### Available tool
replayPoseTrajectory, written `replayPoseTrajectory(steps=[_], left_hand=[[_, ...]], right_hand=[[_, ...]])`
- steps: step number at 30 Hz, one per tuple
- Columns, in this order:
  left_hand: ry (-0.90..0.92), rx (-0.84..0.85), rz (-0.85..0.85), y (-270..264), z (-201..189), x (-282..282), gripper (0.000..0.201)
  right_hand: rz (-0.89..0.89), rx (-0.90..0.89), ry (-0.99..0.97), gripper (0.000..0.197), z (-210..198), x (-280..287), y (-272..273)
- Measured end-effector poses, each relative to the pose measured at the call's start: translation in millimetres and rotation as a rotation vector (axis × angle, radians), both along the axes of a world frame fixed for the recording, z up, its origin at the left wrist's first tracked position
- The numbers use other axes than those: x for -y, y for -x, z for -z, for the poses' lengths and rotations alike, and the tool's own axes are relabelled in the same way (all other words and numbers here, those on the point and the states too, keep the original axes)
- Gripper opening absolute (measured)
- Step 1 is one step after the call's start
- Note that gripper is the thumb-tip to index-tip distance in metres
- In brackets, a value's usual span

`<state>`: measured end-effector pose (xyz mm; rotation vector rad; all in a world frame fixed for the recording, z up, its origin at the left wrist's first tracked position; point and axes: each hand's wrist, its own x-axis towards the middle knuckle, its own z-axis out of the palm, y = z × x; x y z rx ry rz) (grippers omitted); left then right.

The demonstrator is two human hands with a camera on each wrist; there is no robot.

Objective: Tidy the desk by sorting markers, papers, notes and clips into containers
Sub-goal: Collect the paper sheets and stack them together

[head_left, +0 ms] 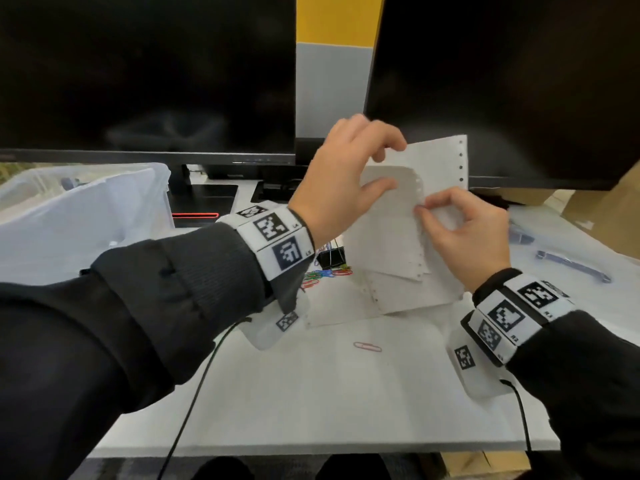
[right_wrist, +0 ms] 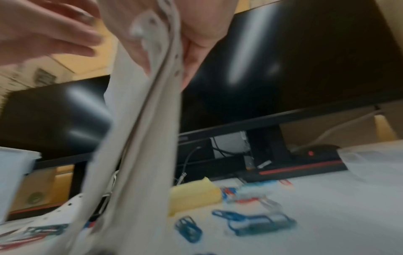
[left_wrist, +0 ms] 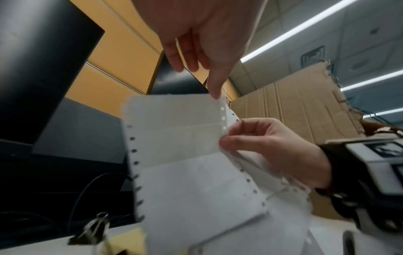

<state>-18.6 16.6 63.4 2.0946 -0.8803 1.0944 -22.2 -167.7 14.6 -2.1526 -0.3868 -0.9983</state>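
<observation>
Several white sheets of paper (head_left: 398, 244) with punched hole strips along their edges are held up above the desk, between both hands. My left hand (head_left: 346, 178) pinches the upper edge of the sheets (left_wrist: 185, 138) with thumb and fingers. My right hand (head_left: 464, 226) pinches the perforated right edge lower down; the same sheets (right_wrist: 139, 138) hang edge-on in the right wrist view. Coloured paper clips (head_left: 325, 275) and a black binder clip (head_left: 330, 256) lie on the desk behind the papers. A lone pink paper clip (head_left: 367, 346) lies nearer me. A yellow sticky-note pad (right_wrist: 194, 195) sits among blue clips (right_wrist: 253, 222).
A clear plastic bin (head_left: 83, 216) lined with a white bag stands at the left. Two dark monitors (head_left: 145, 74) fill the back. Blue pens (head_left: 571, 266) lie at the right, beside cardboard (head_left: 606, 209). Black cables run off the desk's front edge (head_left: 311, 448).
</observation>
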Motion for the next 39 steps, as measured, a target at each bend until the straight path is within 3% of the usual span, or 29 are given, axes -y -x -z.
replayPoseTrajectory(steps=[2, 4, 7, 9, 11, 16, 20, 23, 27, 33, 37, 39], left_hand=[[-0.051, -0.017, 0.012, 4, 10, -9, 0.017], [-0.290, -0.288, 0.072, 11, 24, -18, 0.011], [-0.827, -0.756, -0.039, 16, 47, -22, 0.035], [-0.941, -0.863, -0.139, 17, 60, -22, 0.054], [-0.953, -0.892, -0.192, 19, 68, -20, 0.060], [-0.961, -0.900, -0.252, 22, 71, -9, 0.046], [-0.963, -0.875, -0.259, 18, 69, -8, 0.038], [-0.973, -0.815, -0.248, 17, 70, -9, 0.026], [-0.796, -0.755, -0.233, 15, 59, -16, 0.015], [-0.232, -0.718, -0.146, 15, 6, -43, 0.013], [0.266, -0.832, 0.026, 10, -11, -56, 0.020], [0.402, -0.927, 0.071, 4, -7, -56, 0.027]], right_hand=[[0.081, -0.016, -0.071, 0.008, 0, 4, -2], [0.120, -0.017, -0.121, 0.007, -1, 3, -2], [0.147, -0.009, -0.137, 0.006, -1, -1, -3], [0.172, -0.021, -0.159, 0.007, 1, -3, -3], [0.194, -0.031, -0.210, 0.008, 8, -4, -3], [0.247, -0.089, -0.360, 0.007, 26, 5, -3], [0.250, -0.032, -0.271, 0.007, 13, 13, -3], [0.236, 0.041, -0.096, 0.008, 1, 14, -3], [0.241, 0.073, 0.169, 0.010, 0, 9, -4], [0.148, 0.095, 0.329, 0.010, 8, -4, 0], [0.086, 0.104, 0.278, 0.008, 10, -8, 0], [0.043, 0.087, 0.176, 0.008, 12, -8, 0]])
